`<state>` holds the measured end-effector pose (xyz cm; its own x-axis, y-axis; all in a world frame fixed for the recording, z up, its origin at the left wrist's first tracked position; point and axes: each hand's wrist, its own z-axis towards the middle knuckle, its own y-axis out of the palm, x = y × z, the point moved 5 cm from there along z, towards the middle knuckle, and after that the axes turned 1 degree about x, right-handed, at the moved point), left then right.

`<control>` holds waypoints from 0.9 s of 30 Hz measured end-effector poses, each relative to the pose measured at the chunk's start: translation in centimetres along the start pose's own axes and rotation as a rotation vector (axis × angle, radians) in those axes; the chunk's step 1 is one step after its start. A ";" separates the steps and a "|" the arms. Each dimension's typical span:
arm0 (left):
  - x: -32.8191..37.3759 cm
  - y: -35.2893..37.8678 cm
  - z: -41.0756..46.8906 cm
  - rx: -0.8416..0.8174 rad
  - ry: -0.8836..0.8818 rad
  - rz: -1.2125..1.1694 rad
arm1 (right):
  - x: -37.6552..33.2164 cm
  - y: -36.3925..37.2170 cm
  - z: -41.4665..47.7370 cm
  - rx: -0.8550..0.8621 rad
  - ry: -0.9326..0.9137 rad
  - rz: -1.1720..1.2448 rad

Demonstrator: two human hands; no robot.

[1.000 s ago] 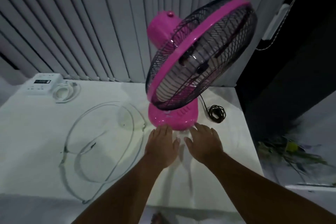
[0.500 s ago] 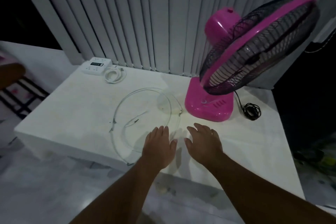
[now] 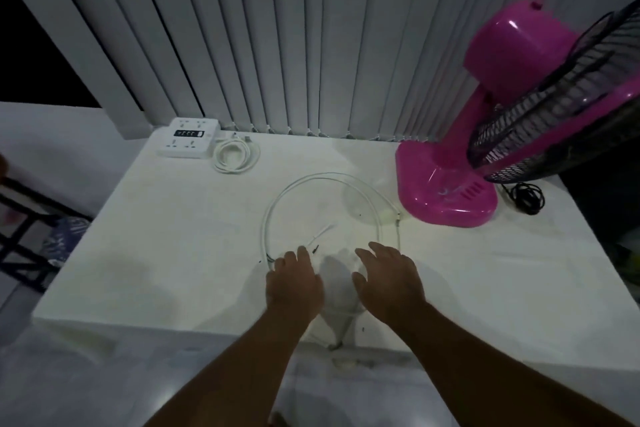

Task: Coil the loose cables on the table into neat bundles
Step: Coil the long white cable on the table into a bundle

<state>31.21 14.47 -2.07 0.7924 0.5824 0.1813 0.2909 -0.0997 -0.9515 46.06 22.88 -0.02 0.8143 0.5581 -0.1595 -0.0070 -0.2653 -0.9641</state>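
Note:
A loose white cable [image 3: 313, 180] lies in a wide loop on the white table [image 3: 173, 246], its ends near the middle and the front edge. My left hand [image 3: 294, 282] hovers flat over the loop's lower left part, fingers apart, holding nothing. My right hand [image 3: 389, 279] is beside it, open, over the loop's right side. A small coiled white cable [image 3: 236, 157] rests at the back left. A coiled black cord [image 3: 526, 198] lies behind the fan's base.
A pink fan [image 3: 446, 191] with a black grille stands at the back right. A white power strip [image 3: 188, 142] sits at the back left corner. Vertical blinds [image 3: 294, 38] hang behind the table. The floor drops away at the left and front.
The view has swung left, so the fan now sits at the right. Both hands have moved from in front of the fan's base to over the loose white cable loop.

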 end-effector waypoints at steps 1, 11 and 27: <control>-0.5 0.2 0.4 -0.028 -0.017 -0.001 | -0.7 0.2 0.0 -0.004 0.008 0.004; -2.1 2.6 2.2 -0.070 -0.214 -0.388 | -0.8 0.7 3.6 -0.009 -0.018 0.040; 0.3 -5.6 8.4 0.116 -0.064 -1.207 | 0.1 -5.5 12.1 0.153 -0.075 0.612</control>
<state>25.31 22.02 1.25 0.0162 0.2900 0.9569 0.7713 0.6054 -0.1965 39.14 33.85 2.72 0.5935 0.3960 -0.7007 -0.5459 -0.4417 -0.7120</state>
